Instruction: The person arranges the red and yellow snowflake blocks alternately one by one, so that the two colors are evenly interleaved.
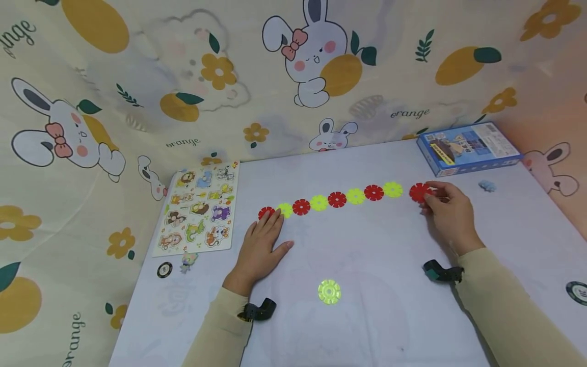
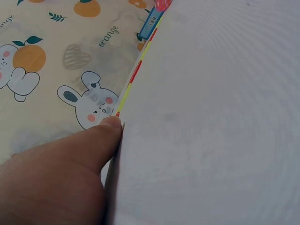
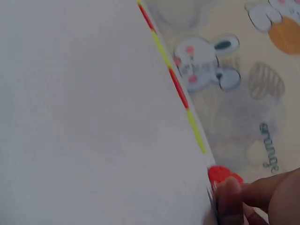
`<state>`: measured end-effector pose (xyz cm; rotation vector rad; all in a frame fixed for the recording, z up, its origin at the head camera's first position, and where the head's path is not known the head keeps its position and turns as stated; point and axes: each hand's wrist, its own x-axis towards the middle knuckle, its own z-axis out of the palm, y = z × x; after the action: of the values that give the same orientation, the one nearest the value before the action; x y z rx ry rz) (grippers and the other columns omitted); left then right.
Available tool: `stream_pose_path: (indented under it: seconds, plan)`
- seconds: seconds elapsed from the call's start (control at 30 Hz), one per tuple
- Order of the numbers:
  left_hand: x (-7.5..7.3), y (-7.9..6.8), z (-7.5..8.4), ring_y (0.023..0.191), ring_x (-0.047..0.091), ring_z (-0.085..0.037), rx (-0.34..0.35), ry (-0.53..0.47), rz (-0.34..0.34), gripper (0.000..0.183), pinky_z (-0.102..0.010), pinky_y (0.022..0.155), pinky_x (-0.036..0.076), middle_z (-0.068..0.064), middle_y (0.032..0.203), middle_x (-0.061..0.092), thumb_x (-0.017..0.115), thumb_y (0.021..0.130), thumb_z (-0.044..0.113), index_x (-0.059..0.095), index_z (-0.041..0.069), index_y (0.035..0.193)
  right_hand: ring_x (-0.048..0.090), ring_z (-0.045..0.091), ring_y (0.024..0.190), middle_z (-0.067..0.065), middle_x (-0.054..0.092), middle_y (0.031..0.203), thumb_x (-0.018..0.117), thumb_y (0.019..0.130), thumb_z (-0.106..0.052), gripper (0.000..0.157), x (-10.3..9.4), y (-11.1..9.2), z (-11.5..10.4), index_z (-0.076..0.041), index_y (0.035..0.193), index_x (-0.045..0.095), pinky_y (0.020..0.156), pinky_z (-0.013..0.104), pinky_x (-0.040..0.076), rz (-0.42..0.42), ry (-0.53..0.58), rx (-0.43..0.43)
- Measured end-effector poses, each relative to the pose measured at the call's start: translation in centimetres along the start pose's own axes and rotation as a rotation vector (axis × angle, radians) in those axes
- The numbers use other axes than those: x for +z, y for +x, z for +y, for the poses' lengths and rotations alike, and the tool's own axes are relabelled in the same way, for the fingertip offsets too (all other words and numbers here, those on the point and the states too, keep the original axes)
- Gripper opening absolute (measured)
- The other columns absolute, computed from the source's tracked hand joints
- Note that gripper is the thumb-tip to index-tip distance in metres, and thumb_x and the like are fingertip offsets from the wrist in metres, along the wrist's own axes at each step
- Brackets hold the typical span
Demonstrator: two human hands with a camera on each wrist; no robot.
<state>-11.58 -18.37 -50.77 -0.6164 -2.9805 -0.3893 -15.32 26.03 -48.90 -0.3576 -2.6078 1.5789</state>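
Note:
A row of notched plastic discs, red and yellow-green by turns, runs across the table in the head view; a red disc (image 1: 337,199) lies mid-row. My left hand (image 1: 261,247) rests flat with fingers extended, fingertips over the leftmost red disc (image 1: 265,212) and the edge of a yellow-green disc (image 1: 286,210). At the row's right end, my right hand (image 1: 451,216) pinches a red disc (image 1: 419,192) between thumb and fingers, a small gap from the last yellow-green disc (image 1: 393,189). In the right wrist view this pinched red disc (image 3: 220,174) stands tilted up.
A single yellow-green disc (image 1: 329,291) lies nearer the front. An animal sticker board (image 1: 234,214) is at left, with a round black chip (image 1: 164,270) and small figure (image 1: 188,261) below. At back right are a blue box (image 1: 472,165) and a small blue piece (image 1: 487,186).

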Motion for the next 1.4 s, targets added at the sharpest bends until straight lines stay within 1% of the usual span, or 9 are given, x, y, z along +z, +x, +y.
stream_pose_path:
  seconds: [0.07, 0.13, 0.2, 0.3, 0.4, 0.5, 0.8, 1.1, 1.4]
  plan:
    - [0.0, 0.0, 0.0, 0.144, 0.011, -0.023, -0.002, -0.004, -0.004, 0.074, -0.054, 0.111, 0.013, 0.002, 0.158, 0.018, 0.041, 0.094, 0.06, 0.03, 0.015, 0.151, 0.06, 0.022, 0.097, 0.01, 0.049, 0.123, 0.05, 0.099, -0.038, 0.053, -0.3, 0.4, 0.2, -0.016, 0.146, 0.04, 0.075, 0.019, 0.052, 0.002, -0.019, 0.018]
    - [0.1, 0.0, -0.1, 0.144, 0.011, -0.023, -0.003, -0.005, -0.007, 0.074, -0.054, 0.111, 0.013, 0.003, 0.158, 0.018, 0.041, 0.094, 0.061, 0.029, 0.015, 0.151, 0.055, 0.024, 0.107, 0.01, 0.046, 0.13, 0.05, 0.098, -0.041, 0.056, -0.3, 0.4, 0.2, -0.018, 0.148, 0.038, 0.084, 0.025, 0.051, -0.005, -0.08, 0.011]
    - [0.1, -0.1, -0.1, 0.144, 0.01, -0.023, -0.004, -0.007, -0.01, 0.074, -0.054, 0.111, 0.013, 0.004, 0.158, 0.017, 0.041, 0.093, 0.061, 0.029, 0.016, 0.151, 0.046, 0.029, 0.122, 0.012, 0.041, 0.139, 0.051, 0.098, -0.041, 0.058, -0.3, 0.3, 0.2, -0.015, 0.148, 0.038, 0.093, 0.039, 0.047, -0.027, -0.161, -0.04]
    - [0.2, 0.0, -0.1, 0.144, 0.01, -0.023, -0.005, -0.003, -0.01, 0.075, -0.053, 0.111, 0.012, 0.004, 0.158, 0.017, 0.04, 0.093, 0.061, 0.029, 0.016, 0.151, 0.022, 0.037, 0.137, 0.014, 0.026, 0.152, 0.054, 0.096, -0.041, 0.065, 0.0, 0.2, 0.1, -0.011, 0.149, 0.034, 0.098, 0.06, 0.035, -0.083, -0.337, -0.148]
    - [0.2, 0.0, -0.1, 0.144, 0.01, -0.023, -0.006, 0.0, -0.008, 0.074, -0.053, 0.111, 0.012, 0.004, 0.158, 0.017, 0.04, 0.093, 0.061, 0.029, 0.016, 0.152, 0.005, 0.042, 0.141, 0.017, 0.017, 0.156, 0.056, 0.095, -0.043, 0.073, 0.2, 0.3, 0.0, -0.004, 0.149, 0.029, 0.098, 0.068, 0.025, -0.155, -0.478, -0.234]
    - [0.2, 0.0, -0.1, 0.144, 0.01, -0.022, -0.008, -0.002, -0.01, 0.075, -0.053, 0.111, 0.012, 0.005, 0.158, 0.016, 0.04, 0.093, 0.062, 0.028, 0.016, 0.152, 0.001, 0.042, 0.141, 0.017, 0.015, 0.157, 0.054, 0.094, -0.047, 0.076, 0.5, 0.3, 0.1, 0.0, 0.148, 0.029, 0.099, 0.07, 0.022, -0.19, -0.546, -0.256]
    - [0.2, 0.0, -0.2, 0.144, 0.011, -0.023, -0.006, 0.007, -0.002, 0.075, -0.054, 0.111, 0.013, 0.003, 0.158, 0.019, 0.039, 0.093, 0.063, 0.029, 0.016, 0.152, -0.001, 0.042, 0.14, 0.018, 0.013, 0.156, 0.054, 0.093, -0.051, 0.079, 1.0, 0.2, 0.3, -0.003, 0.15, 0.026, 0.096, 0.072, 0.022, -0.187, -0.582, -0.263]
    - [0.1, 0.0, -0.1, 0.144, 0.012, -0.024, -0.004, 0.006, 0.0, 0.074, -0.054, 0.111, 0.013, 0.002, 0.157, 0.02, 0.041, 0.093, 0.061, 0.03, 0.016, 0.151, 0.0, 0.041, 0.141, 0.019, 0.015, 0.155, 0.057, 0.092, -0.05, 0.079, 1.0, 0.1, 0.2, -0.005, 0.15, 0.027, 0.094, 0.072, 0.026, -0.17, -0.578, -0.254]
    - [0.0, 0.0, 0.0, 0.144, 0.012, -0.024, -0.004, -0.001, 0.0, 0.074, -0.055, 0.11, 0.014, 0.002, 0.157, 0.02, 0.042, 0.093, 0.06, 0.031, 0.015, 0.151, 0.001, 0.041, 0.141, 0.019, 0.016, 0.154, 0.058, 0.091, -0.049, 0.08, 1.0, 0.1, 0.3, -0.004, 0.15, 0.028, 0.093, 0.072, 0.027, -0.169, -0.575, -0.254]
